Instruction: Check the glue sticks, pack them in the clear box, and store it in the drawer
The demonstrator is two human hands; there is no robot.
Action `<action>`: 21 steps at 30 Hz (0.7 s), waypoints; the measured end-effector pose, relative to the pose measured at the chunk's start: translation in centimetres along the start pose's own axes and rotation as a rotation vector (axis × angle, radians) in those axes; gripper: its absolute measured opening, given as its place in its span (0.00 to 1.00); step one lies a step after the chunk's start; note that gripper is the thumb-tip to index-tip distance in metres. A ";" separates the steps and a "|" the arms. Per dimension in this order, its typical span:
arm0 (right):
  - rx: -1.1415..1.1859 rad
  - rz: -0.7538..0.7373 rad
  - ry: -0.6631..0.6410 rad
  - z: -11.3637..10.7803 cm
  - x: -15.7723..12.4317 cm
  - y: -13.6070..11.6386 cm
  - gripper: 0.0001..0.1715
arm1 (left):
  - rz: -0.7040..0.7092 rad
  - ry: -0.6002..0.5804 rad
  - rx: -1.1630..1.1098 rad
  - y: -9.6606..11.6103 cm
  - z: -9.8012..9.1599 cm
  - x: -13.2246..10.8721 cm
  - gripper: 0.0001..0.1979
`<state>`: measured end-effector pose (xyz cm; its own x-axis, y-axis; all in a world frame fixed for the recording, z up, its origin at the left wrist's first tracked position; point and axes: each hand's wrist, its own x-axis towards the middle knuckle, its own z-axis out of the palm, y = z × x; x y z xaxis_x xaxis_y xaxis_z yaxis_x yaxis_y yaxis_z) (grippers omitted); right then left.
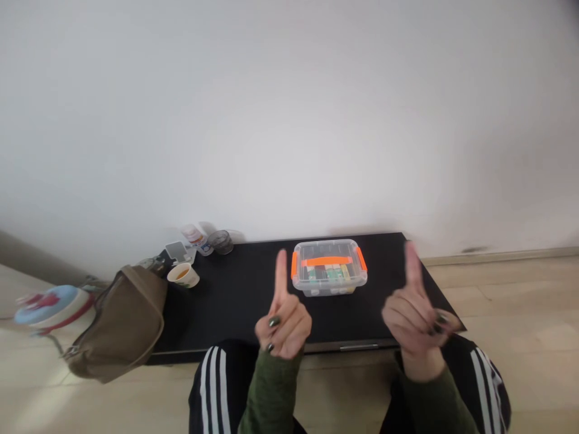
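Note:
My left hand [284, 319] is raised in front of the black table, its index finger stretched up and the other fingers curled in, with nothing held. To the right, my right hand [414, 307] makes the same shape and is also without an object; it looks slightly blurred. Between and beyond the two hands, a clear plastic box [330, 288] stands on the table. Its lid is on, with an orange handle [326, 261] and orange side clips. Green and yellow items show dimly through the plastic. Neither hand appears to touch the box.
On the left of the black table [226, 319] are a paper cup [183, 275] of orange-brown liquid, a glass ashtray-like dish [221, 242], a white bottle [197, 239] and a brown bag [122, 319]. A white wall [289, 120] rises behind. My knees are close to the front edge.

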<state>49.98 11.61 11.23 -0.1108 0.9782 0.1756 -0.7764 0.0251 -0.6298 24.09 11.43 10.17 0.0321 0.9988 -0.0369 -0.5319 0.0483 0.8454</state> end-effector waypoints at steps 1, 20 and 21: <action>0.094 0.000 0.024 0.4 0.4 0.7 0.52 | 0.033 -0.020 -0.158 -0.3 0.8 0.5 0.31; -0.665 1.071 0.451 -13.6 -9.4 15.8 0.11 | -0.559 0.229 -0.023 -7.7 1.4 6.7 0.21; -0.658 1.039 0.571 -14.6 -9.4 16.8 0.09 | -0.565 0.302 -0.032 -7.7 1.7 7.4 0.21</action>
<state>46.98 5.82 -12.04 -0.0641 0.5496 -0.8330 -0.0358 -0.8354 -0.5484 29.87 18.47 4.26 0.0780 0.7774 -0.6241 -0.5281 0.5632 0.6356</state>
